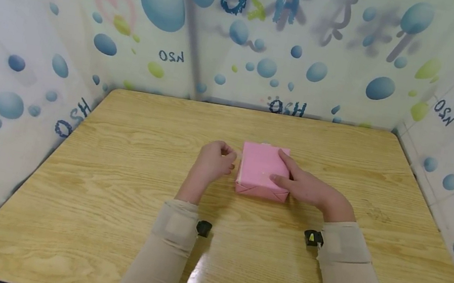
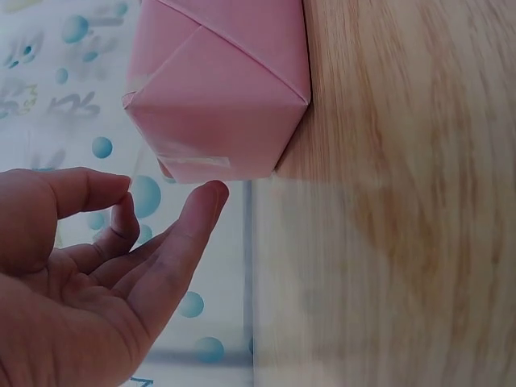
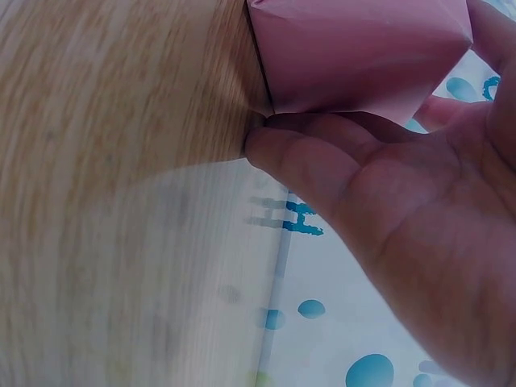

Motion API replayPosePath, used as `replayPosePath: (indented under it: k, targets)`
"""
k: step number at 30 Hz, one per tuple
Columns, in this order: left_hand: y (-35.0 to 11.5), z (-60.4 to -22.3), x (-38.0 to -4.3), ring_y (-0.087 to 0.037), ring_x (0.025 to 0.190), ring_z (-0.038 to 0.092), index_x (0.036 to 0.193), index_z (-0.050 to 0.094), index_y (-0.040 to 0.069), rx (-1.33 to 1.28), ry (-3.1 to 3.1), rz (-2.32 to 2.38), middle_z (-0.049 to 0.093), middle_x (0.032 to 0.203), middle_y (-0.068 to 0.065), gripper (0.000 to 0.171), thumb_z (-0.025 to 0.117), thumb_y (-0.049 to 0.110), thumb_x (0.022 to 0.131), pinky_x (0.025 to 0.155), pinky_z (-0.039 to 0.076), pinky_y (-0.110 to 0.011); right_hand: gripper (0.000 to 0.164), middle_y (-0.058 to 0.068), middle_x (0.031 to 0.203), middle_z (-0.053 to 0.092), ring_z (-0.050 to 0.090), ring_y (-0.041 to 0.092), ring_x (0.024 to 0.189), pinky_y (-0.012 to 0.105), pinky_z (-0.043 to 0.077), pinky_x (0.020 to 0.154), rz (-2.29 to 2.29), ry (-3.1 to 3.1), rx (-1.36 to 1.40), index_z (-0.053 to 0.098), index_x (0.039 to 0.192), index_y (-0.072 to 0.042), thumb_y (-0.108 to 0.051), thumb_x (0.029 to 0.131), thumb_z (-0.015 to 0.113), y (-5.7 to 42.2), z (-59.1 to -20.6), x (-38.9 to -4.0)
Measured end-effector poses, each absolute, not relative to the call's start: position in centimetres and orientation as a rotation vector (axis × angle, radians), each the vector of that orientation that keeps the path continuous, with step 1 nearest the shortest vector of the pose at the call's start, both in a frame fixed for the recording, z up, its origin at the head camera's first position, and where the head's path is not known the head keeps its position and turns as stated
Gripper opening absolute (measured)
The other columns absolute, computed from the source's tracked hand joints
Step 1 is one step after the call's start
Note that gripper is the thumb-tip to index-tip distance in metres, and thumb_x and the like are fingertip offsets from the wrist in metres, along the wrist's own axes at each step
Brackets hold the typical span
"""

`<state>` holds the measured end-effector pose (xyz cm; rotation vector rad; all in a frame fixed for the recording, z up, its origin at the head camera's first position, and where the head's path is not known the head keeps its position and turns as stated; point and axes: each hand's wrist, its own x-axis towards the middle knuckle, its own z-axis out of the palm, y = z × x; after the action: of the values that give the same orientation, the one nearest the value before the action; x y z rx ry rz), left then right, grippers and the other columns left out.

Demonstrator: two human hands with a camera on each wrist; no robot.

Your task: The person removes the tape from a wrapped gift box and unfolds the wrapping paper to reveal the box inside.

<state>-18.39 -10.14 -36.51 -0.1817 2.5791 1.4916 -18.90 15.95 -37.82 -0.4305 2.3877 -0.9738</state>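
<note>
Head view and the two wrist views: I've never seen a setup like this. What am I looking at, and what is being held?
There is no machine: a person works with two bare hands. The head picture comes from a camera worn on the head, looking forward and down; the others come from a camera on each wrist, so they look turned sideways. On the light-brown wood-grain table sits a pink, paper-wrapped rectangular box. The right hand holds its right side, thumb on top. The left hand is beside its left side, fingers bent; whether they pinch anything is too small to tell.
</note>
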Motion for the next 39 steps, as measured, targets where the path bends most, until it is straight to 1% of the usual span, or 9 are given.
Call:
replayPosePath:
  k: [4, 10, 17, 22, 25, 30, 33, 35, 39]
  targets:
    - [-10.4, -36.6, -18.4, -0.027, 0.101, 0.077, 0.12, 0.066, 0.001, -0.196, 2.566, 1.496, 0.071, 0.119, -0.016, 0.024, 0.058, 0.021, 0.109, 0.078, 0.064, -0.031, 0.088, 0.02, 0.18, -0.004, 0.005, 0.046, 0.166, 0.067, 0.014, 0.132, -0.974, 2.389, -0.429, -0.009, 0.172, -0.027, -0.057, 0.11, 0.047, 16.1, -37.9, -18.9]
    - [-11.1, -36.6, -18.4, -0.031, 0.104, 0.077, 0.119, 0.065, 0.0, -0.214, 2.568, 1.5, 0.071, 0.117, -0.018, 0.024, 0.057, 0.02, 0.108, 0.077, 0.064, -0.03, 0.088, 0.018, 0.18, -0.004, 0.004, 0.044, 0.167, 0.066, 0.014, 0.132, -0.98, 2.387, -0.426, -0.009, 0.172, -0.027, -0.056, 0.11, 0.047, 16.1, -38.2, -19.0]
    - [-11.8, -36.5, -18.2, -0.033, 0.107, 0.077, 0.12, 0.064, -0.001, -0.209, 2.547, 1.515, 0.069, 0.122, -0.019, 0.024, 0.057, 0.018, 0.108, 0.078, 0.064, -0.03, 0.088, 0.019, 0.18, -0.004, 0.004, 0.045, 0.166, 0.066, 0.014, 0.132, -0.972, 2.395, -0.43, -0.009, 0.172, -0.026, -0.056, 0.11, 0.047, 16.1, -37.8, -18.9]
    - [-12.0, -36.6, -18.2, -0.032, 0.105, 0.078, 0.12, 0.064, -0.003, -0.206, 2.526, 1.512, 0.07, 0.125, -0.022, 0.024, 0.057, 0.016, 0.107, 0.078, 0.065, -0.029, 0.09, 0.021, 0.18, -0.004, 0.003, 0.047, 0.166, 0.067, 0.013, 0.132, -0.98, 2.386, -0.439, -0.009, 0.172, -0.025, -0.057, 0.11, 0.047, 16.1, -37.8, -18.9]
    - [-12.0, -36.9, -18.2, -0.031, 0.103, 0.079, 0.119, 0.064, -0.003, -0.205, 2.531, 1.501, 0.07, 0.124, -0.022, 0.023, 0.057, 0.016, 0.107, 0.077, 0.065, -0.029, 0.089, 0.019, 0.18, -0.005, 0.002, 0.045, 0.166, 0.066, 0.012, 0.132, -0.987, 2.38, -0.43, -0.009, 0.172, -0.026, -0.056, 0.11, 0.047, 16.1, -37.9, -18.9]
    - [-12.1, -37.0, -18.2, -0.025, 0.093, 0.077, 0.113, 0.066, -0.001, -0.225, 2.586, 1.458, 0.072, 0.115, -0.02, 0.019, 0.057, 0.015, 0.106, 0.072, 0.063, -0.026, 0.089, 0.017, 0.18, -0.006, 0.001, 0.044, 0.167, 0.066, 0.012, 0.132, -0.99, 2.376, -0.421, -0.009, 0.172, -0.027, -0.057, 0.11, 0.047, 16.0, -38.0, -18.9]
    - [-12.2, -36.9, -18.0, -0.022, 0.088, 0.075, 0.109, 0.066, 0.0, -0.25, 2.615, 1.439, 0.072, 0.109, -0.019, 0.018, 0.057, 0.015, 0.105, 0.071, 0.061, -0.025, 0.09, 0.018, 0.18, -0.006, 0.002, 0.044, 0.167, 0.066, 0.012, 0.132, -0.986, 2.379, -0.426, -0.009, 0.172, -0.026, -0.058, 0.11, 0.047, 16.0, -38.0, -19.0]
    - [-12.2, -36.8, -18.0, -0.023, 0.089, 0.076, 0.107, 0.066, 0.001, -0.258, 2.623, 1.431, 0.072, 0.109, -0.018, 0.017, 0.057, 0.015, 0.106, 0.071, 0.061, -0.025, 0.09, 0.019, 0.18, -0.005, 0.002, 0.045, 0.167, 0.066, 0.012, 0.132, -0.985, 2.38, -0.431, -0.009, 0.172, -0.026, -0.057, 0.11, 0.047, 16.0, -37.9, -19.0]
    - [-12.3, -36.8, -18.0, -0.025, 0.095, 0.078, 0.109, 0.066, 0.001, -0.256, 2.613, 1.431, 0.071, 0.114, -0.018, 0.018, 0.057, 0.016, 0.106, 0.073, 0.063, -0.027, 0.09, 0.02, 0.18, -0.004, 0.003, 0.046, 0.166, 0.067, 0.012, 0.132, -0.983, 2.381, -0.435, -0.009, 0.172, -0.025, -0.057, 0.11, 0.047, 16.1, -38.0, -19.0]
